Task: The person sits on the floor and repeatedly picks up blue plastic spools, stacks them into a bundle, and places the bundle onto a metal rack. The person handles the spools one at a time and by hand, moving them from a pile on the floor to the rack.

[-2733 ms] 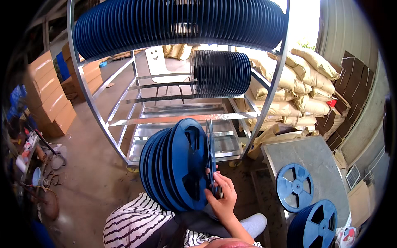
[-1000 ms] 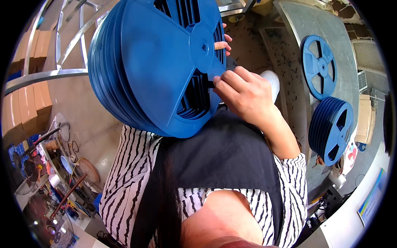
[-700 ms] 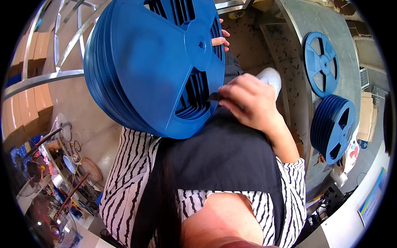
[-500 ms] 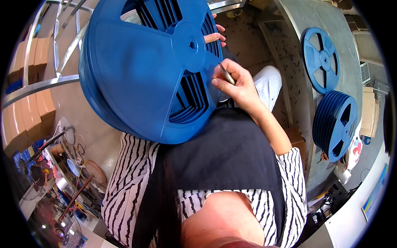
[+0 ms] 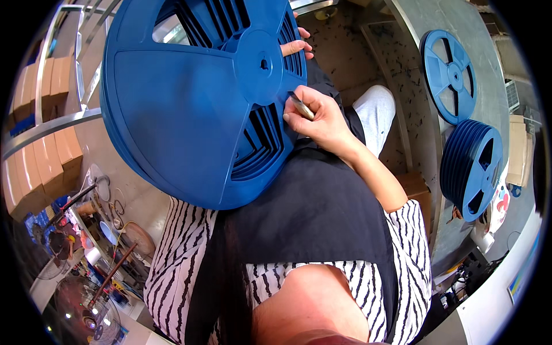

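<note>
A stack of large blue plastic reels (image 5: 178, 109) leans over my lap, its front disc showing a round hub and cut-out windows. My left hand (image 5: 296, 47) reaches around the stack's right side, thumb in front near the hub and fingers behind, closed on the reels; its palm is hidden. Pinched between thumb and fingers of my right hand (image 5: 322, 118) is a small knife-like tool (image 5: 302, 107) with a dark tip and a tan, shiny body. That tip is at the front reel's right edge, below the hub; whether it touches cannot be made out.
On the grey bench (image 5: 428, 230) at right lie a single blue reel (image 5: 440, 75) and a second stack of reels (image 5: 471, 169). A metal frame (image 5: 57, 129) and cardboard boxes (image 5: 40, 167) stand at left. A fan (image 5: 86, 310) is at lower left. Dark scraps litter the floor.
The reel stack has shifted slightly left and tilted a little. My right hand, still holding the knife-like tool, has moved a little left along the reel's edge.
</note>
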Demonstrator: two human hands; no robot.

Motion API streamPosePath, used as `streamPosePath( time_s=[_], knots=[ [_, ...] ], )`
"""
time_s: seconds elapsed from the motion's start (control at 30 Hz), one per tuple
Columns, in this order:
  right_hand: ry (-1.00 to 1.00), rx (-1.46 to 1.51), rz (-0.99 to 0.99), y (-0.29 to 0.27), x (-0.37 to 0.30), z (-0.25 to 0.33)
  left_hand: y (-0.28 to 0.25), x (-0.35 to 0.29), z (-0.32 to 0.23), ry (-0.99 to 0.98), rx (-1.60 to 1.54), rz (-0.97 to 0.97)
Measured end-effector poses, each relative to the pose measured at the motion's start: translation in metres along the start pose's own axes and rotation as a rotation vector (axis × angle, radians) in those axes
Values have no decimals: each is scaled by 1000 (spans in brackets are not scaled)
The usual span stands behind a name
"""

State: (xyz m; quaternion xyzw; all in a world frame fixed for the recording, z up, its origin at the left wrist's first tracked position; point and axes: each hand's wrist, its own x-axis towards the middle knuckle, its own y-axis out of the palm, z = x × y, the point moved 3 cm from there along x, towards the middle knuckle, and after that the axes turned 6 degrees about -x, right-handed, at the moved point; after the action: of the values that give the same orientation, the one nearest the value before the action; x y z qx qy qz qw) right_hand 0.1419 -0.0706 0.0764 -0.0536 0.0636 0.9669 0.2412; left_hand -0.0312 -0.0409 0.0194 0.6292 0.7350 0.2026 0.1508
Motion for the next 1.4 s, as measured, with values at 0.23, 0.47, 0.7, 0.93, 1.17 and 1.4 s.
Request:
streamPosePath(
  time_s=[0.23, 0.47, 0.7, 0.93, 1.17, 1.4],
  knots=[
    [-43, -29, 14, 2, -2, 4, -2, -6, 2, 8, 29, -43],
    [-26, 19, 39, 3, -3, -1, -1, -7, -3, -4, 48, -94],
    [11, 383, -484, -37, -4, -11, -56, -38, 6, 43, 75, -288],
    [-150, 596, -364, -48, 22, -26, -186, -86, 4, -20, 114, -798],
    [107, 350, -475, -86, 72, -123, -170, -64, -40, -433, 1656, -773],
    [165, 513, -483, -92, 92, -163, -166, -58, -82, -604, 994, -295]
  ],
)
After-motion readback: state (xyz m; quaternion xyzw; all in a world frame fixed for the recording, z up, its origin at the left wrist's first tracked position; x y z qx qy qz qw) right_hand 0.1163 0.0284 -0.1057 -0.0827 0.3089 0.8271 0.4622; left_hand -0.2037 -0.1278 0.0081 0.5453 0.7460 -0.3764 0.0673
